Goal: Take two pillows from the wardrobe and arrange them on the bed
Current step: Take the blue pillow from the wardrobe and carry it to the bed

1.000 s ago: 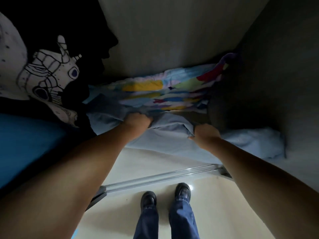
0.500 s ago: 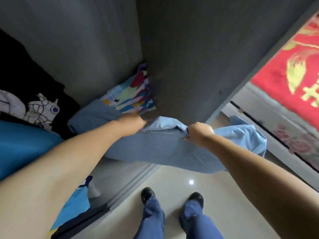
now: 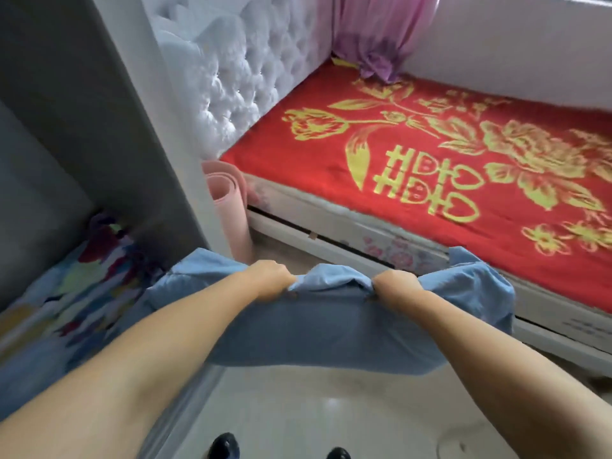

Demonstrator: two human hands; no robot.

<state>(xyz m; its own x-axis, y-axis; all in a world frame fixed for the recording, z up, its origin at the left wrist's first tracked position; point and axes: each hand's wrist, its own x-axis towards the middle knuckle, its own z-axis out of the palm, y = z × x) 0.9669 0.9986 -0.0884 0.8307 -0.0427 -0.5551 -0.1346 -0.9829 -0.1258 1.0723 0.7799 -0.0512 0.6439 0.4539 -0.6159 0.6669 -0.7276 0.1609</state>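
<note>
**Blue pillow held in both hands, beside bed**

L hand (image 3: 271,280) & R hand (image 3: 395,286): both fisted tight on top edge of light-blue pillow (image 3: 318,329), fabric bunched between knuckles. Pillow hangs slack below the grip, over pale floor (image 3: 331,419), its R end near the bed's side edge. Its L end sits at the wardrobe (image 3: 82,104) opening; can't tell if it still touches anything inside. Multicolour pillow (image 3: 76,293) lies inside wardrobe, lower L, partly in shadow. Bed (image 3: 364,223) ahead-R w/ red & gold cover (image 3: 430,167), white tufted headboard (image 3: 231,74). Pink rolled mat (image 3: 228,210) upright between wardrobe side & bed. Purple curtain (image 3: 381,34) at far end of bed.
</note>
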